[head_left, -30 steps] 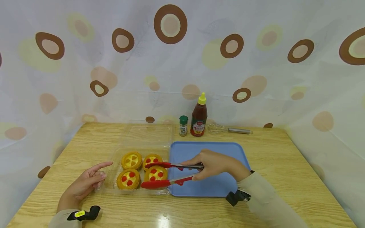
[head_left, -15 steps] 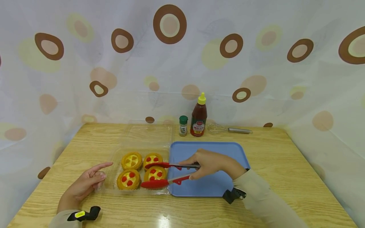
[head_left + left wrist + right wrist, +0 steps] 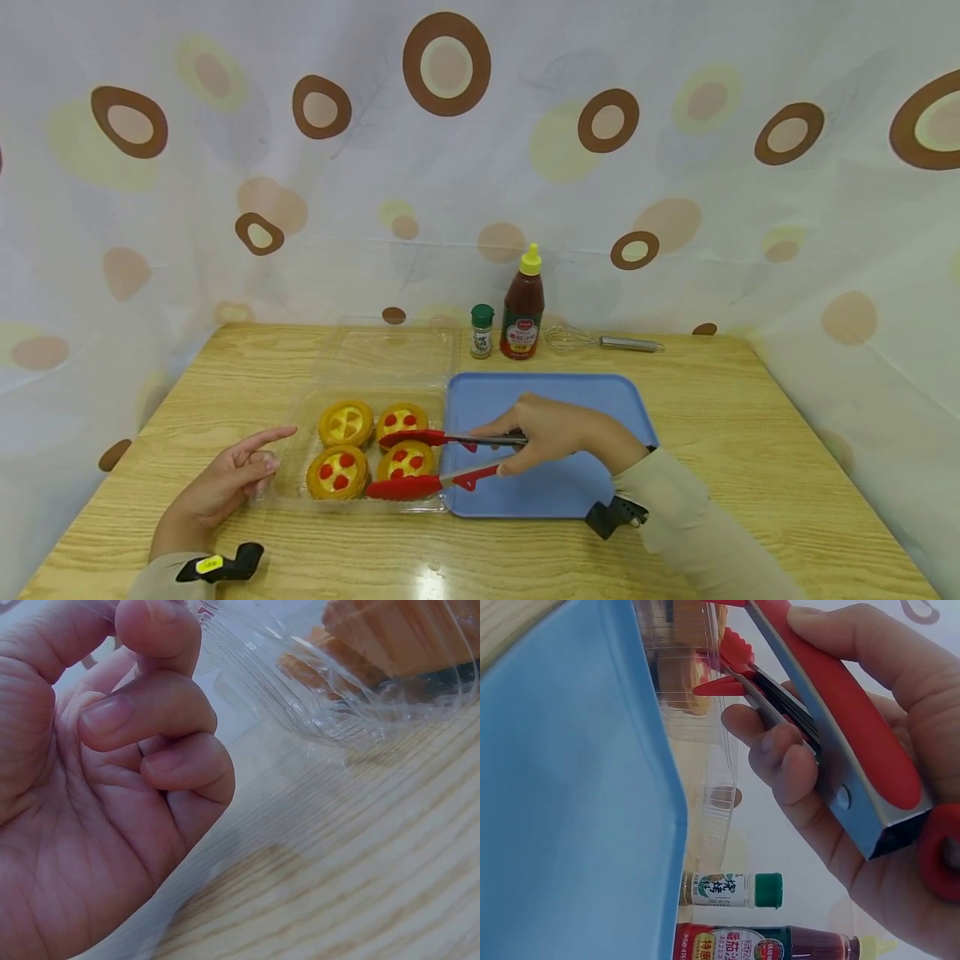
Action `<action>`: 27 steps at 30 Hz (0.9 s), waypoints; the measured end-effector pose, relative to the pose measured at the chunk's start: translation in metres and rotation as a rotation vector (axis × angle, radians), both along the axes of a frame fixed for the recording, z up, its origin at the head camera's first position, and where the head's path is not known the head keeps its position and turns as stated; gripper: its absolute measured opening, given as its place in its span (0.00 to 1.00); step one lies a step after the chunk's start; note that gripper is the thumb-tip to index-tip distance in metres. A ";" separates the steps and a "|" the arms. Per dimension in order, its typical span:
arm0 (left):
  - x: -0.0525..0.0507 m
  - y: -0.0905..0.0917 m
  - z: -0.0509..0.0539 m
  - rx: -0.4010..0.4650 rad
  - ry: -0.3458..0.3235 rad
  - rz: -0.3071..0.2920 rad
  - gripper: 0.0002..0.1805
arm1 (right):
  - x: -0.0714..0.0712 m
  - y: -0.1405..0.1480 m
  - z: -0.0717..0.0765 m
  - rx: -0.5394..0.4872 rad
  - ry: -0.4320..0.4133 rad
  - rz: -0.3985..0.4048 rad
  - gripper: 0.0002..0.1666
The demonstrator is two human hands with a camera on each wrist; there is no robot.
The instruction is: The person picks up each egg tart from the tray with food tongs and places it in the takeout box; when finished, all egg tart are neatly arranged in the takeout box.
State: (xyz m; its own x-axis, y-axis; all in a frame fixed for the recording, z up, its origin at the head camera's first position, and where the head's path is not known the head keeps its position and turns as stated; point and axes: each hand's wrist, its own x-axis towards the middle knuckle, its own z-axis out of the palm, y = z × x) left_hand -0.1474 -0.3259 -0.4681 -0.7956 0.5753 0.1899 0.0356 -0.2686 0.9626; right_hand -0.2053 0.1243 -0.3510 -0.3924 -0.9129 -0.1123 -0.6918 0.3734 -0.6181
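Note:
In the head view my right hand point(image 3: 547, 429) grips red-tipped tongs point(image 3: 476, 479). The tongs' two arms stand apart, one on each side of the near right egg tart point(image 3: 406, 460). Whether they press on it I cannot tell. That tart and several others, including the near left tart point(image 3: 337, 472) with red pieces and the far left tart point(image 3: 347, 423) with yellow pieces, sit in a clear plastic container point(image 3: 288, 492). At the container's left rim is my left hand point(image 3: 228, 479), index finger stretched out and other fingers curled. It seems to pinch the rim, partly hidden in the left wrist view.
A blue tray point(image 3: 540, 492) lies just right of the container, under my right hand. The container's open lid point(image 3: 393, 354) extends behind it. At the back stand a green-capped seasoning jar point(image 3: 482, 332) and a sauce bottle point(image 3: 523, 312); a whisk point(image 3: 603, 342) lies beside them.
My right hand and sleeve have shifted slightly left. The tongs' tips sit a little farther left and nearer around the near right tart. My left hand has stayed in place.

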 end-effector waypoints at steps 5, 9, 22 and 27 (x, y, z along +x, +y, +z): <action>0.000 -0.001 0.000 -0.004 0.002 0.003 0.29 | 0.000 0.000 -0.001 -0.006 0.000 -0.001 0.31; 0.001 -0.001 -0.001 0.001 -0.001 -0.002 0.29 | 0.000 0.000 -0.002 -0.015 0.003 0.004 0.31; 0.000 0.000 0.001 -0.024 -0.008 0.020 0.28 | -0.001 0.004 -0.005 -0.024 -0.007 -0.037 0.32; 0.000 0.000 0.001 -0.018 -0.005 0.014 0.28 | -0.001 0.005 -0.005 -0.020 -0.013 -0.047 0.32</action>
